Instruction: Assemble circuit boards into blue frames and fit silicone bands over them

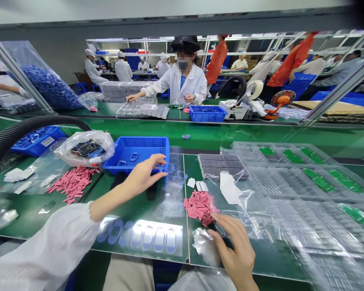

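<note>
Logged from my remote station, head view. The right hand (233,246) was curved downward, its fingertips (216,219) at the lower edge of a loose heap of small pink rectangular strips (200,207); I could not tell whether they had hold of any. The heap lay just ahead of that hand, near the front edge of the green desk (79,218), its strips at mixed angles with no single long axis. The right hand was the nearer; the left hand (144,176) was farther off, open with fingers spread, nothing visible in it, reaching toward the front rim of a rectangular blue plastic tray (136,138), whose long axis ran across the desk. Item: crumpled clear plastic film (204,246) under the right hand, toward the front edge. Item: clear moulded tray with oval cavities (139,236), between the hands, also by the front edge.
</note>
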